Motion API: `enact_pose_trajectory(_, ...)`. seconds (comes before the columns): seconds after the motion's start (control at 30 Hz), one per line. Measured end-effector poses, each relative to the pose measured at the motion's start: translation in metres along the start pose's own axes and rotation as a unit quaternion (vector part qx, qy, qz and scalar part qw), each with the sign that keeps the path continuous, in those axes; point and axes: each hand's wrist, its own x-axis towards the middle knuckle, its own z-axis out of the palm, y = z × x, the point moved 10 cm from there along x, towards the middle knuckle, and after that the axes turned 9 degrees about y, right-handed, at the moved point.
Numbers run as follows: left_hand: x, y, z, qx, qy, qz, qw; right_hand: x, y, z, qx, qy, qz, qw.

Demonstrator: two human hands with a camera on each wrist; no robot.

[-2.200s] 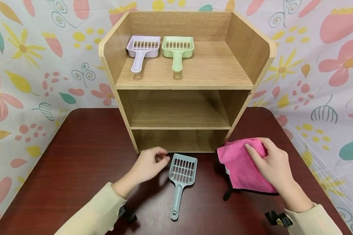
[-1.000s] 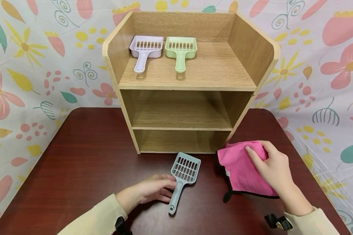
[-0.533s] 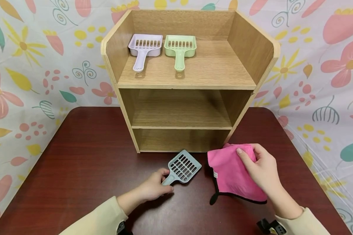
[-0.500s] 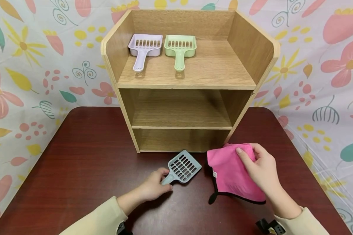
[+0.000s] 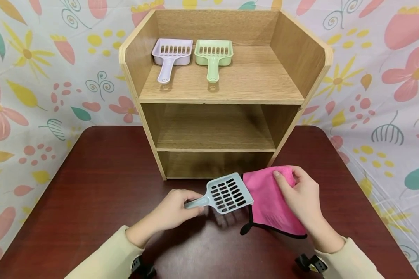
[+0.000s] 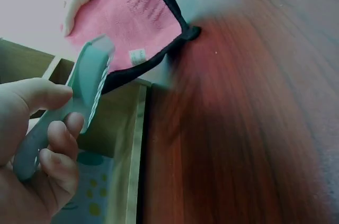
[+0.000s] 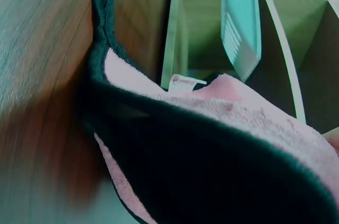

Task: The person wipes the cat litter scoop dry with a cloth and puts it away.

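Observation:
My left hand (image 5: 172, 209) grips the handle of a grey-blue litter scoop (image 5: 230, 193), lifted off the table with its slotted head pointing right. In the left wrist view, thumb and fingers wrap the scoop's handle (image 6: 39, 142). My right hand (image 5: 302, 197) pinches a pink cloth (image 5: 269, 201) with black edging and a black loop, letting it hang down. In the head view the scoop's far edge overlaps the cloth's left side; whether they touch I cannot tell. The right wrist view shows the cloth (image 7: 254, 123) close up, with the scoop (image 7: 241, 23) beyond it.
A wooden shelf unit (image 5: 223, 91) stands at the back of the dark red table (image 5: 101, 174). On its top level lie a purple litter scoop (image 5: 171, 54) and a green litter scoop (image 5: 213, 54), side by side. A patterned curtain (image 5: 38, 97) hangs behind.
My left hand has taken the grey-blue scoop by its handle, raised it and turned its head rightward. My right hand has moved left with the cloth, toward the scoop.

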Motion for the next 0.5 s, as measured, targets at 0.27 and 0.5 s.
enact_pose_trajectory(0.27, 0.007, 0.022, 0.007, 0.12, -0.021, 0.095, 0.988, -0.019, -0.022, 0.017, 0.054, -0.03, -0.019, 0.9979)
enact_pose_trajectory(0.5, 0.011, 0.036, 0.01, 0.186, -0.012, 0.155, 0.9702, -0.044, -0.061, 0.024, 0.105, -0.03, -0.155, 0.9819)
